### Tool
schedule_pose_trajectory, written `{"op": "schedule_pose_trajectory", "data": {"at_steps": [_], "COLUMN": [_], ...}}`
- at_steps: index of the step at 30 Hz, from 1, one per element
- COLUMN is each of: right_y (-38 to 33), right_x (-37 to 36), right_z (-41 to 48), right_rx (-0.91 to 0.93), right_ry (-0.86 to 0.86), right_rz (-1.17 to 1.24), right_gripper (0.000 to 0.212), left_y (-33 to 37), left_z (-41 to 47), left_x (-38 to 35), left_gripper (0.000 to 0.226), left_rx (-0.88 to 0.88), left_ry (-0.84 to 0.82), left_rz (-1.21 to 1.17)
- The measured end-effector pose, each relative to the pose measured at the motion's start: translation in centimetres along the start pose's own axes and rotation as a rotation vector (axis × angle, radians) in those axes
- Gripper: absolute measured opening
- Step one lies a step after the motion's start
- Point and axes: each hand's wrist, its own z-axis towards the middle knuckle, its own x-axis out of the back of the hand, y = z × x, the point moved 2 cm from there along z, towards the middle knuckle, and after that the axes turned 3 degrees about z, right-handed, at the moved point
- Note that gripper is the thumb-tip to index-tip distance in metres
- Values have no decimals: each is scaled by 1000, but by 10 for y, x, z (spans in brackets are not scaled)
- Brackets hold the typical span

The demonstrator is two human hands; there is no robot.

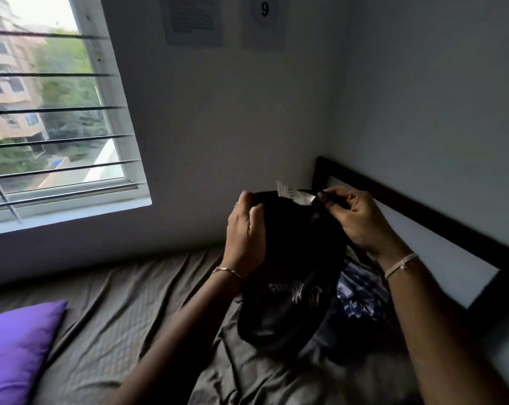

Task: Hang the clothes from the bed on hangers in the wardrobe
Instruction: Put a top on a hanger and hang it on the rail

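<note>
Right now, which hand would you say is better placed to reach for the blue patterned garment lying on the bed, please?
Probably the right hand: the blue patterned garment lies directly below it, and it only pinches the dark shirt.

A black garment (294, 258) with faint pale lettering hangs bunched between both hands, its top edge and white label (294, 195) pinched at fingertip height. Below the right wrist, a blue-and-white patterned cloth (361, 290) lies crumpled on the bed (130, 311).

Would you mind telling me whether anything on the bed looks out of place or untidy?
The brown bedsheet is heavily creased. A blue patterned garment lies crumpled near the bed frame, not yet hung. Both hands, left and right, hold up a dark T-shirt whose white label sticks out at the top.
</note>
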Motion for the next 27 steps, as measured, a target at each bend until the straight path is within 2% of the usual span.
{"op": "schedule_pose_trajectory", "data": {"at_steps": [3, 8, 11, 14, 18, 21, 24, 27], "right_y": [-18, -44, -56, -64, -75, -80, -80, -73], "right_x": [10, 34, 51, 72, 104, 127, 146, 167], "right_z": [-40, -93, -112, -122, -126, -124, -118, -108], "right_rx": [21, -86, -104, -105, -117, -120, -104, -102], "right_ry": [27, -26, -30, -41, -139, -221, -257, -218], "right_rz": [13, 74, 66, 64, 46, 23, 2, -37], "right_gripper": [13, 19, 17, 15, 23, 30, 29, 21], "left_y": [21, 64, 87, 100, 105, 119, 124, 103], "left_z": [-30, -75, -87, -88, -89, -89, -86, -78], "left_x": [-7, -29, -40, -55, -82, -111, -145, -174], "left_gripper": [27, 28, 27, 35, 42, 28, 31, 38], "left_rx": [30, 132, 241, 394, 533, 501, 470, 459], "left_ry": [7, -16, -44, -198, -458, -597, -741, -755], "left_rz": [-157, -260, -411, -572, -569, -580, -628, -719]}}
